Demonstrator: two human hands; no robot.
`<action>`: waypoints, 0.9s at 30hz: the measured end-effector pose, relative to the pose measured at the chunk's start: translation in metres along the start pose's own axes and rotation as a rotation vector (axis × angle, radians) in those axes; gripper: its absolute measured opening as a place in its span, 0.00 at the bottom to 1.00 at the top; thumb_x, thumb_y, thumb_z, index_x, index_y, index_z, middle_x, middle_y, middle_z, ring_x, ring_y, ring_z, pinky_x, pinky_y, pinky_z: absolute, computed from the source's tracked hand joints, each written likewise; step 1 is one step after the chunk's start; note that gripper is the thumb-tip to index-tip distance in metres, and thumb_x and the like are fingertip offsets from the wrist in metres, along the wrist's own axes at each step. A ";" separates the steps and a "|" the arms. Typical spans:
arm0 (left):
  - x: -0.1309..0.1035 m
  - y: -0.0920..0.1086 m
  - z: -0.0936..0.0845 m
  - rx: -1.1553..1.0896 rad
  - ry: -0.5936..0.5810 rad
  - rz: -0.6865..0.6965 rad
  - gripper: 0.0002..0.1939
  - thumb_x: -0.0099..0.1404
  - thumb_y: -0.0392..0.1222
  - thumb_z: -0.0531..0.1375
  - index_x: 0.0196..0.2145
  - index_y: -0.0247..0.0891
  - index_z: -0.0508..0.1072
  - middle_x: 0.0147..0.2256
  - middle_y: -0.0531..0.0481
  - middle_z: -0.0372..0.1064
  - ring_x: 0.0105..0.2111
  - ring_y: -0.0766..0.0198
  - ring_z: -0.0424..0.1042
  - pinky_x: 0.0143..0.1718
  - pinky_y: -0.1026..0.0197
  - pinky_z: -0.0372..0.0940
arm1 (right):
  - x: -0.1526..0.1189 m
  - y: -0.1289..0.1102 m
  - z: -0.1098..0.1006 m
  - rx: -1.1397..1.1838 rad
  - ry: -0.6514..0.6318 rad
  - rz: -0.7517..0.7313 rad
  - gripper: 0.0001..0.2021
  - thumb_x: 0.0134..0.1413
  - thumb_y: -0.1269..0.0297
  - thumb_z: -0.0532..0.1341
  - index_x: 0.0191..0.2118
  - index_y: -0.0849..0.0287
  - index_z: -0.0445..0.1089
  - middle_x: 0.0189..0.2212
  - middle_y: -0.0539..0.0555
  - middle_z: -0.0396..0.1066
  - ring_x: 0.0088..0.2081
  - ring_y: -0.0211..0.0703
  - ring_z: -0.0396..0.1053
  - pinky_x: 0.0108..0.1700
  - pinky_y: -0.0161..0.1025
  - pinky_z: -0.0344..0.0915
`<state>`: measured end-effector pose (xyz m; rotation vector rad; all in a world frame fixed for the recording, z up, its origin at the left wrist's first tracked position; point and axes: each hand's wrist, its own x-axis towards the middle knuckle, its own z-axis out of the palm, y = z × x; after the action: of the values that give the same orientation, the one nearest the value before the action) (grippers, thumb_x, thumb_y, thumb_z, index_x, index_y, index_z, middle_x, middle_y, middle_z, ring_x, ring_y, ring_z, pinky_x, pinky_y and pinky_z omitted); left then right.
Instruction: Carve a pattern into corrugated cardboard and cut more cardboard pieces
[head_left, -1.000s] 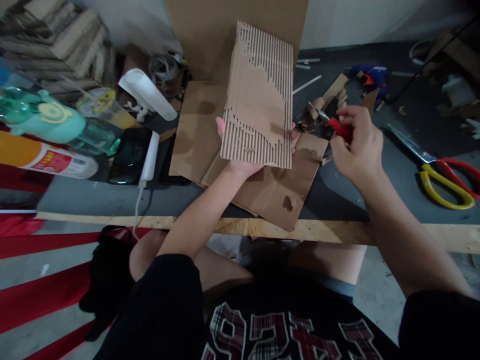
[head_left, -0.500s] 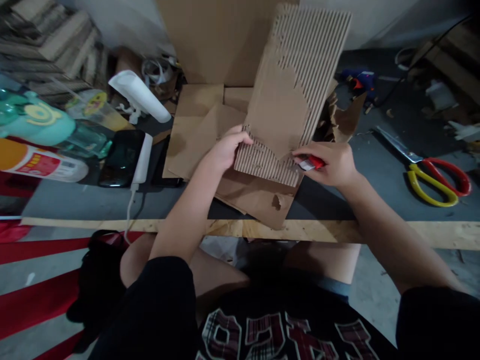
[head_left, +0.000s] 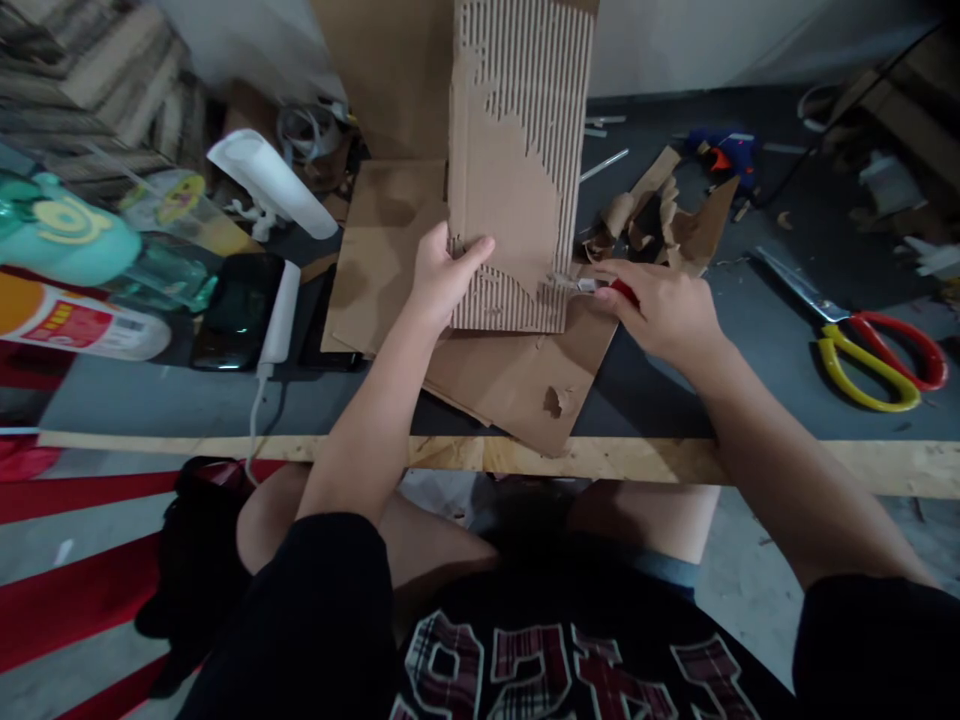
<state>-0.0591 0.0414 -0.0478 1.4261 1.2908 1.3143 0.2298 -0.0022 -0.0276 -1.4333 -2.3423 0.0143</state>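
A piece of corrugated cardboard [head_left: 510,190] stands tilted up in front of me, its ridges bare at the top, right and bottom. A smooth patch of paper with ragged edges covers its middle. My left hand [head_left: 448,275] grips its lower left side, thumb across the front and the other fingers hidden behind. Closed in my right hand [head_left: 660,305] is a red-handled metal tool [head_left: 589,286]; its tip meets the ridges at the lower right. The tool's exact kind is hard to make out. Beneath lie flat cardboard sheets [head_left: 517,385].
Red-and-yellow-handled scissors [head_left: 855,335] lie at the right, with a blue glue gun [head_left: 724,155] behind. Torn cardboard scraps [head_left: 690,225] sit beyond my right hand. A black phone [head_left: 238,310], a white lamp [head_left: 274,185] and bottles [head_left: 82,325] occupy the left. The wooden table edge [head_left: 525,457] runs along the front.
The cardboard has swung left and now stands straighter. My left thumb lies further across its front. The tool's metal tip shows more clearly against the ridges.
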 end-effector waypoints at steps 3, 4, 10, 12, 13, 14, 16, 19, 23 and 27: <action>0.001 0.000 0.000 0.022 0.044 -0.006 0.26 0.59 0.58 0.68 0.48 0.40 0.73 0.53 0.39 0.76 0.64 0.43 0.67 0.66 0.43 0.63 | 0.001 0.002 0.006 0.027 -0.041 -0.031 0.23 0.68 0.43 0.54 0.54 0.49 0.77 0.43 0.57 0.80 0.42 0.54 0.76 0.34 0.42 0.62; 0.001 0.000 0.000 0.027 0.050 -0.005 0.25 0.59 0.58 0.68 0.48 0.40 0.73 0.53 0.39 0.76 0.64 0.43 0.67 0.66 0.43 0.63 | 0.001 0.002 0.008 0.028 -0.042 -0.028 0.22 0.67 0.43 0.56 0.53 0.50 0.78 0.42 0.57 0.81 0.41 0.53 0.76 0.34 0.43 0.62; 0.007 -0.012 -0.001 0.011 0.057 0.030 0.26 0.60 0.59 0.67 0.48 0.40 0.73 0.52 0.40 0.76 0.63 0.44 0.68 0.65 0.43 0.65 | 0.000 -0.004 0.009 -0.025 -0.029 0.080 0.22 0.65 0.44 0.59 0.50 0.52 0.81 0.40 0.57 0.81 0.39 0.53 0.77 0.33 0.43 0.62; 0.011 -0.022 -0.002 0.014 0.069 0.057 0.29 0.58 0.63 0.68 0.47 0.40 0.73 0.50 0.40 0.76 0.60 0.44 0.71 0.63 0.42 0.67 | 0.000 -0.007 0.007 -0.027 -0.065 0.076 0.22 0.66 0.47 0.57 0.53 0.52 0.80 0.42 0.57 0.81 0.41 0.53 0.77 0.34 0.42 0.63; 0.014 -0.026 -0.002 0.018 0.073 0.075 0.30 0.56 0.65 0.69 0.47 0.40 0.73 0.50 0.40 0.77 0.58 0.43 0.73 0.62 0.41 0.68 | 0.000 -0.008 0.006 -0.029 -0.088 0.072 0.22 0.67 0.48 0.56 0.55 0.52 0.79 0.43 0.56 0.81 0.42 0.54 0.77 0.35 0.42 0.64; 0.016 -0.031 -0.003 0.021 0.080 0.094 0.32 0.55 0.67 0.69 0.46 0.40 0.73 0.49 0.40 0.77 0.57 0.43 0.74 0.61 0.40 0.68 | 0.000 -0.009 0.005 -0.034 -0.111 0.072 0.22 0.68 0.49 0.55 0.57 0.51 0.78 0.44 0.56 0.81 0.43 0.54 0.78 0.35 0.42 0.64; 0.020 -0.038 -0.003 0.025 0.090 0.125 0.35 0.52 0.70 0.69 0.45 0.40 0.74 0.48 0.40 0.77 0.54 0.44 0.76 0.60 0.40 0.70 | 0.001 -0.012 0.004 -0.051 -0.149 0.082 0.23 0.68 0.49 0.54 0.59 0.50 0.76 0.46 0.56 0.81 0.44 0.55 0.78 0.35 0.43 0.64; 0.021 -0.042 -0.003 0.027 0.096 0.152 0.36 0.52 0.73 0.68 0.45 0.40 0.74 0.47 0.40 0.78 0.52 0.46 0.77 0.59 0.41 0.71 | 0.001 -0.015 0.004 -0.073 -0.189 0.093 0.23 0.68 0.49 0.53 0.59 0.48 0.76 0.48 0.54 0.81 0.44 0.55 0.78 0.34 0.43 0.62; 0.020 -0.042 -0.001 0.034 0.101 0.159 0.37 0.51 0.74 0.68 0.44 0.39 0.74 0.46 0.40 0.78 0.50 0.47 0.78 0.58 0.42 0.71 | 0.000 -0.016 0.006 -0.110 -0.189 0.093 0.23 0.68 0.49 0.53 0.59 0.48 0.76 0.47 0.54 0.81 0.41 0.52 0.78 0.31 0.42 0.59; 0.020 -0.042 -0.002 0.062 0.121 0.171 0.37 0.51 0.75 0.68 0.43 0.39 0.74 0.44 0.40 0.78 0.48 0.48 0.78 0.57 0.43 0.72 | -0.001 -0.020 0.006 -0.145 -0.164 0.123 0.22 0.69 0.48 0.53 0.59 0.47 0.76 0.47 0.54 0.80 0.41 0.51 0.77 0.32 0.41 0.57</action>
<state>-0.0690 0.0679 -0.0843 1.5481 1.3213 1.5048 0.2110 -0.0117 -0.0291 -1.7041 -2.4232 -0.0044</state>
